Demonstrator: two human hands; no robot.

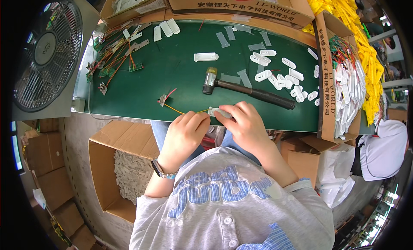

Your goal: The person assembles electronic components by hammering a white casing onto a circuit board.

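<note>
At the table's front edge, my right hand (247,124) is closed on a small whitish plastic case (213,111), its thumb and fingers covering most of it. Close beside it, my left hand (186,130) is closed with its fingertips over a thin yellow wire (174,109). That wire runs from a small circuit board (162,100) with a short red lead, passes under my left fingers and reaches the case. Exactly how the fingertips grip is hidden. Beyond my hands lies a mallet (209,81) with a dark handle pointing right.
White plastic shells (263,75) and translucent strips (223,40) are scattered across the green tabletop (172,56). Wired boards (136,67) lie at the left near a fan (45,52). A carton (327,86) of wired white parts stands right. Below the table, an open box (101,172) holds white pieces.
</note>
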